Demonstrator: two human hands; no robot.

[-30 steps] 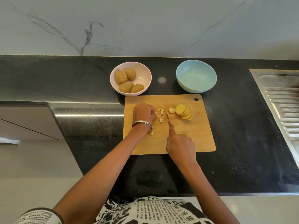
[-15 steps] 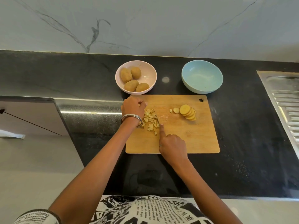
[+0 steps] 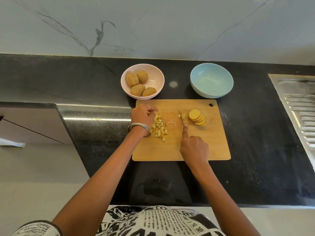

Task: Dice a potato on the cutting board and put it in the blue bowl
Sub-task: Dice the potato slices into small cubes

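Diced pile point(image 3: 159, 127) swept left under loosely curled, apparently empty left hand point(image 3: 142, 116); right hand point(image 3: 194, 149) gripping knife point(image 3: 182, 120), returned beside potato slices point(image 3: 197, 117) for further dicing.

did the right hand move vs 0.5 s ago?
Yes. The right hand with its knife shifted right along the cutting board, from the diced pile toward the slices.

Both bare forearms reach forward. The left hand point(image 3: 142, 116) hovers with fingers loosely curled, seemingly holding nothing. The right hand point(image 3: 194, 148) is fisted, forefinger stretched straight ahead.
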